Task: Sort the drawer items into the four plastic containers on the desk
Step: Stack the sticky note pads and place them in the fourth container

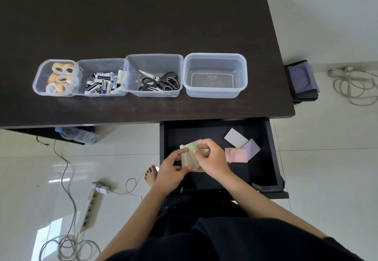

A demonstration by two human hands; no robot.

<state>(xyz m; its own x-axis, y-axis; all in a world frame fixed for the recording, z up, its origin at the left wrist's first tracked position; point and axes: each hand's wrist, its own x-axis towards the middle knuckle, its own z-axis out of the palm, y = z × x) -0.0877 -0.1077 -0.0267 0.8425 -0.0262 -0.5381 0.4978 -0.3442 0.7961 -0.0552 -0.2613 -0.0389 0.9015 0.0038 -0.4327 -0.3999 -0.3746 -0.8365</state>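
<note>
Both hands work over the open drawer (266, 158). The left hand (171, 170) and right hand (212, 162) each have fingers curled round a small stack of pale green note pads (190, 156), holding it between them just above the drawer floor. More pads lie loose in the drawer to the right: a pink pad (238, 155), a lilac pad (253, 148) and a white dotted sheet (235, 138), the pink and lilac touching.

On the surface (143, 25) four tubs stand in a row: tape rolls (59, 77) in the first, batteries (104, 82) in the second, scissors (161, 81) in the third, and the fourth tub (214, 58) with nothing visible in it. That last one is, I judge, where the pads belong.

To do this step well, square the green stack so its edges line up before lifting, since the pads look fanned and could slide apart. Pinch it firmly across the faces with one hand, freeing the other to gather the pink and lilac ones. Carry the stack flat over the drawer front and the surface edge, then lower it into the fourth tub rather than dropping it, so nothing tips the light tub or spills
</note>
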